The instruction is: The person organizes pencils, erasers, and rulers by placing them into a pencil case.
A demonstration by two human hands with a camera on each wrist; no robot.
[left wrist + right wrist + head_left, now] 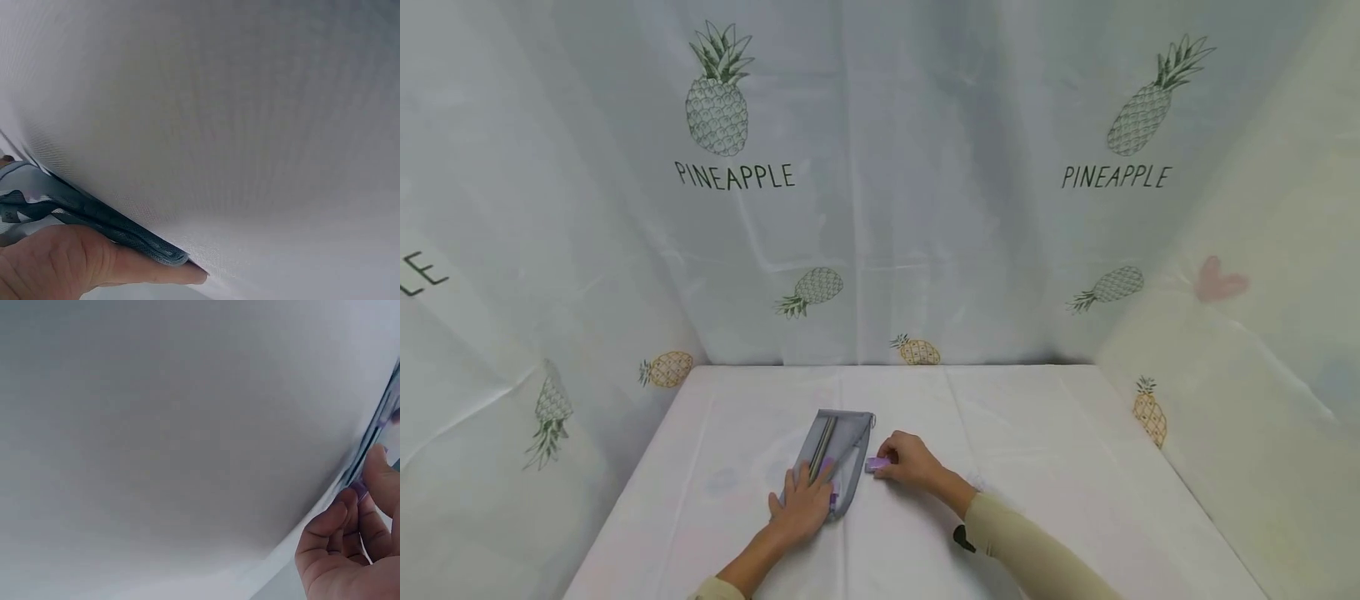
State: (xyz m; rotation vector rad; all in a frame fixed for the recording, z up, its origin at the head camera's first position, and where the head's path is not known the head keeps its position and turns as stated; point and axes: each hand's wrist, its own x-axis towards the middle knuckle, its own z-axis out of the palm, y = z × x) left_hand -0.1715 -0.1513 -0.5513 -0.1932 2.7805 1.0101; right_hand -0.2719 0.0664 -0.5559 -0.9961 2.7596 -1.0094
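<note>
A grey see-through zip pouch (850,427) lies flat on the white-covered table, with striped pencil-like sticks (824,442) and a bit of purple (833,501) showing at it. Spread across its near part, my left hand (802,510) rests with fingers extended. In the left wrist view the thumb side of that hand (75,257) lies along the pouch's edge (134,234). Just right of the pouch, my right hand (913,461) pinches a small purple block-shaped piece (874,464) between thumb and fingers. The fingers mostly cover this piece (359,489) in the right wrist view, so its exact kind is unclear.
Pineapple-printed cloth (925,208) hangs behind the table and along both sides. A small, clear, crinkled thing (979,482) shows beside my right wrist. Something black (964,538) sits under the right sleeve's cuff.
</note>
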